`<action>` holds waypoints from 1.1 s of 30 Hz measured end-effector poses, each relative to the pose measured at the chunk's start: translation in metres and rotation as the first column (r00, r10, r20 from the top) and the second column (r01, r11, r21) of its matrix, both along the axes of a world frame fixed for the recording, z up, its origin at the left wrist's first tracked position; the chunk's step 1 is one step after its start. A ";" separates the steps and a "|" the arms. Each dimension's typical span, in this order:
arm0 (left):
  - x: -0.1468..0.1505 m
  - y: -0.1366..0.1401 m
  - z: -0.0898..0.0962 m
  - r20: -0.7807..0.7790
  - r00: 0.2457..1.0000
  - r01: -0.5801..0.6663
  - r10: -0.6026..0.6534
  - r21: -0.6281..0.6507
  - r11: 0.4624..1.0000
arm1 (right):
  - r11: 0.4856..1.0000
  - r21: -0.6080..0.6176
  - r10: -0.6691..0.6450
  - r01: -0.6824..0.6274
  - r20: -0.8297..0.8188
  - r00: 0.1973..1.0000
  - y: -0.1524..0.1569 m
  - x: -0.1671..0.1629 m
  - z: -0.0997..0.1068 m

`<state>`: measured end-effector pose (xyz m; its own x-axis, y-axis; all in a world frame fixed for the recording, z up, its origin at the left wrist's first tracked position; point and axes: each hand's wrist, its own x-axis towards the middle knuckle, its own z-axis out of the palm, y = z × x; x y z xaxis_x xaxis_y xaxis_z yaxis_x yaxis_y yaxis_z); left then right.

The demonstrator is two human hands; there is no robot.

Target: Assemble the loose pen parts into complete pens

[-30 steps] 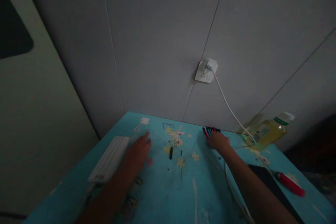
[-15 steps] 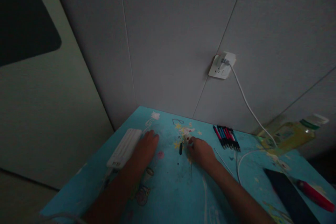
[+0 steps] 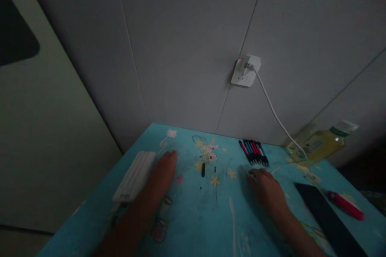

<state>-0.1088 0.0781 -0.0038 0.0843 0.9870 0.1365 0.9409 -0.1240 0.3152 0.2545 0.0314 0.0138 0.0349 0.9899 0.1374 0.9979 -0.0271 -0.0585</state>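
My right hand (image 3: 267,188) pinches a thin pale stick (image 3: 244,170), whose tip points out to the left over the tabletop. A row of red, blue and black pens (image 3: 253,152) lies just beyond that hand. My left hand (image 3: 166,168) rests on the table beside a white box-shaped device (image 3: 135,176), fingers lying fairly flat with nothing visible in them. Between the hands lies a short black cylinder (image 3: 203,170). A smaller dark piece (image 3: 215,169) is to its right, and tiny dark specks lie around them.
The blue patterned table (image 3: 187,217) meets a grey wall. At the right are a dark flat strip (image 3: 325,213), a red-handled tool (image 3: 346,205) and a bottle of yellow liquid (image 3: 324,146). A white cable (image 3: 273,108) hangs from a wall socket (image 3: 245,71).
My right hand has moved right, away from the small dark pieces, and has taken hold of the thin stick lying there. My left hand stays beside the white device. The view has shifted slightly.
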 end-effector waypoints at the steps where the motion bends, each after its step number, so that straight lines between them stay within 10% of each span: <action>1: 0.003 0.001 0.002 0.031 0.999 0.026 -0.026 0.018 1.000 | 1.000 0.023 0.001 -0.001 0.019 1.000 -0.003 0.003 -0.002; 5: 0.020 -0.004 0.012 0.405 0.899 0.111 -0.168 0.162 0.981 | 0.998 0.053 0.017 -0.020 0.047 0.999 -0.001 0.004 -0.003; 11: 0.044 -0.016 0.021 0.924 0.382 0.111 -0.001 -0.044 0.993 | 0.999 0.031 0.038 -0.036 -0.043 0.998 0.008 -0.017 0.006; 14: 0.051 -0.016 0.020 0.985 0.118 0.105 0.125 -0.138 0.985 | 0.984 0.076 0.175 -0.164 -0.187 0.967 0.011 -0.047 0.007; 21: 0.054 -0.016 0.018 0.966 -0.185 0.103 0.181 -0.165 0.981 | 0.964 0.088 0.265 -0.251 -0.307 0.914 0.022 -0.091 0.002; 28: 0.064 -0.027 0.018 0.965 -0.199 0.235 0.172 -0.123 0.964 | 0.927 0.181 0.371 -0.328 -0.568 0.735 -0.009 -0.088 0.007; 33: 0.076 -0.040 0.010 0.992 0.091 0.378 0.091 -0.119 0.918 | 0.929 0.261 0.365 -0.262 -0.766 0.530 -0.020 -0.099 0.008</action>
<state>-0.0327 0.0381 0.0062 0.2555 0.9664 -0.0268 -0.2513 0.0932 0.9634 0.1552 0.0115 0.0222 -0.1300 0.9409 0.3126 0.4886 0.3351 -0.8056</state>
